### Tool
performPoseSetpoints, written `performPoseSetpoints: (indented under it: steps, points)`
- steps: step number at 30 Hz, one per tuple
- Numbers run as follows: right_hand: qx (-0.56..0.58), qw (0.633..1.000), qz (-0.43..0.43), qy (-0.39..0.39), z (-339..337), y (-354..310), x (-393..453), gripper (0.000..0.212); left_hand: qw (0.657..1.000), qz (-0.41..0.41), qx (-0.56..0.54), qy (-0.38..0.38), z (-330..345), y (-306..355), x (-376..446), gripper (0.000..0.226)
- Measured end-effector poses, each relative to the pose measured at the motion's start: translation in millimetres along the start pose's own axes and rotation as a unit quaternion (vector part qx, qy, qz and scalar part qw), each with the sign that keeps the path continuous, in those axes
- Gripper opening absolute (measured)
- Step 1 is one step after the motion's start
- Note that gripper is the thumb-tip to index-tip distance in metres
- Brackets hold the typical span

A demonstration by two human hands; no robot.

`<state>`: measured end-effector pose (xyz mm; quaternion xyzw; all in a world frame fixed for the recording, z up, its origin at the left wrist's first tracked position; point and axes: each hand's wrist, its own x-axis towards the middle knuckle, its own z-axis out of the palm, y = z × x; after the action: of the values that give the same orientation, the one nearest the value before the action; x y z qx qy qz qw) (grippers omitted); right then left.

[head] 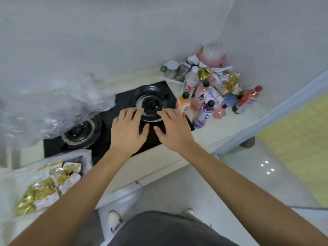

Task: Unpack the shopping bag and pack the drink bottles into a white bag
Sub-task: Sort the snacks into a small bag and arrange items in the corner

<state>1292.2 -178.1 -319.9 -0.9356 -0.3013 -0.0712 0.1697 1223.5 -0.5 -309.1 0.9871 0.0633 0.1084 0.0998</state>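
Pale worktop (177, 158) running along a tiled wall, carrying a black two-burner hob (110, 139) at centre. Draped over the hob's left end and the wall behind it, a large crumpled sheet of clear, whitish plastic bag (58, 103), limp and open; whether this is the white bag meant for packing cannot be told. Lower left on the worktop, a pale bag or tray (83, 157) holding gold-and-white snack packets (49, 185). Right of the hob, a crowded heap: drink bottles (204, 110) with dark caps standing upright and touching one another, a red-capped bottle (248, 99) leaning at the edge of the group, more packets and a pink bag piled behind.

Left hand (128, 129) and right hand (171, 128) side by side above the right burner (150, 105), palms down, fingers spread and relaxed, holding nothing, near the bottles but apart from them.

Probably between steps, with bottles out of the shopping bag and not yet packed. To do the next step well: first spread the bag mouth wide and settle it on a flat part of the worktop, away from the burner rings. Then take bottles one at a time by the body, nearest first, lest the tight cluster topple. Stand them upright inside, heavy ones low.
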Motion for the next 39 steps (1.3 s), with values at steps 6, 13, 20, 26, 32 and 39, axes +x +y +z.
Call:
performPoseSetpoints:
  steps: [6, 13, 20, 26, 32, 39]
  points:
    - [-0.004, 0.999, 0.027, 0.04, -68.3, 128.8, -9.7, 0.05, 0.999, 0.039, -0.018, 0.013, 18.1, 131.1, 62.8, 0.053]
    - [-0.022, 0.997, 0.054, 0.053, -100.8, 237.8, 17.9, 0.051, 0.998, 0.061, -0.003, 0.004, 37.3, 206.7, 138.8, 0.058]
    - [-0.018, 0.996, 0.074, 0.037, -98.2, 329.5, 88.4, 0.055, 0.998, 0.058, -0.022, 0.001, 85.3, 238.6, 238.5, 0.056]
    - [-0.044, 0.994, 0.095, -0.035, -96.4, 410.1, 146.5, 0.056, 0.995, 0.079, -0.044, -0.032, 122.9, 256.6, 317.8, 0.055]
    - [-0.018, 0.988, 0.111, -0.107, -81.3, 477.3, 200.6, 0.05, 0.993, 0.048, -0.044, -0.096, 154.4, 280.8, 376.3, 0.054]
    - [-0.028, 0.977, 0.074, -0.2, -43.1, 542.1, 237.5, 0.061, 0.983, -0.024, 0.018, -0.183, 210.3, 279.2, 430.5, 0.06]
